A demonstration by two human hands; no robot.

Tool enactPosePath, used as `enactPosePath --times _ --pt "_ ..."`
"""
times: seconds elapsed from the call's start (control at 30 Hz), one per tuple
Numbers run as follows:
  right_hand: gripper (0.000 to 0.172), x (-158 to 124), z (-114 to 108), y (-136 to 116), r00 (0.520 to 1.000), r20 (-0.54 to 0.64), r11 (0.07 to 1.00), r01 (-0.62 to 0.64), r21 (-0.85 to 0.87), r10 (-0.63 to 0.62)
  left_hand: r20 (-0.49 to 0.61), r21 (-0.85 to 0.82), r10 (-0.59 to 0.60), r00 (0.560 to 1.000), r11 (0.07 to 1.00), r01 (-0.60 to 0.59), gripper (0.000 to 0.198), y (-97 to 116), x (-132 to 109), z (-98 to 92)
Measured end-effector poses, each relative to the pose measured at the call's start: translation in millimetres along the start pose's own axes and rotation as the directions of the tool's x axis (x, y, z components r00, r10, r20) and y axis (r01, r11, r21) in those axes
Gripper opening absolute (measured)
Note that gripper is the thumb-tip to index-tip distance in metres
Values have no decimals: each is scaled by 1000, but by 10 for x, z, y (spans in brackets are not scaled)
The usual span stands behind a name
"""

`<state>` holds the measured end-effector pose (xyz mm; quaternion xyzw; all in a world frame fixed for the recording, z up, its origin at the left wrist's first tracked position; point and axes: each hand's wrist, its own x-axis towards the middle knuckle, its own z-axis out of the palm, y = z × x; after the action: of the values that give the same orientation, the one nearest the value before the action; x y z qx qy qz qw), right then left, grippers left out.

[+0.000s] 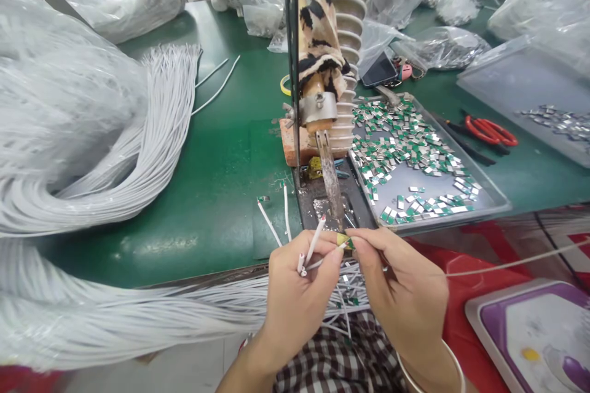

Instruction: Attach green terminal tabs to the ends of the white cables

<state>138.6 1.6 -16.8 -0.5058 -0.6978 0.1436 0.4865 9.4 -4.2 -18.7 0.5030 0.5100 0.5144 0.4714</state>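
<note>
Pinching green board (346, 241) in right hand (401, 288) against cable tip, just under soldering iron (330, 181) at near edge of table (221, 153); left hand (299, 295) closed round few white cables (316, 241). I judge far from done — tray (502, 201) full of loose boards (405, 141), big cable bundle (92, 166) waiting.

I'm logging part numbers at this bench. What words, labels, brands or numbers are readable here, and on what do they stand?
None can be read.
The small green boards in the metal tray: too small to show any marking.
The phone: dark face, no text.
No print shows on the white cables or the piece pinched in the right hand.
</note>
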Motion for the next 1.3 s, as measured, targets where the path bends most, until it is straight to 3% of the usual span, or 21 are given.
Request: enactPosePath --times 0.17,0.33,0.4,0.5,0.63,0.9,1.3 --pt "15 -17 -8 -26 1000 8 1000 6 -11 -6 15 -27 12 1000 1000 -12 16 29 -25 -13" --pt "36 -93 -27 -9 999 -42 996 -27 -82 23 -13 -21 37 999 999 -37 16 64 -6 -26" --pt "29 -113 -36 0 992 -120 993 -52 -107 39 -34 -18 33 999 999 -34 15 75 19 -32" --pt "18 -99 -44 5 984 -164 992 53 -112 -71 -54 -23 25 998 999 -26 15 93 58 -40" --pt "30 -38 -28 4 966 -180 981 169 -91 -183 -61 -32 17 998 999 -19 15 126 86 -45" --pt "38 -23 -25 -10 968 -165 982 185 -37 -188 -71 -70 4 997 998 -9 15 174 109 -43" --pt "32 0 -18 -7 974 -155 986 166 -9 -166 -42 -91 -10 999 996 7 16 125 84 -72"
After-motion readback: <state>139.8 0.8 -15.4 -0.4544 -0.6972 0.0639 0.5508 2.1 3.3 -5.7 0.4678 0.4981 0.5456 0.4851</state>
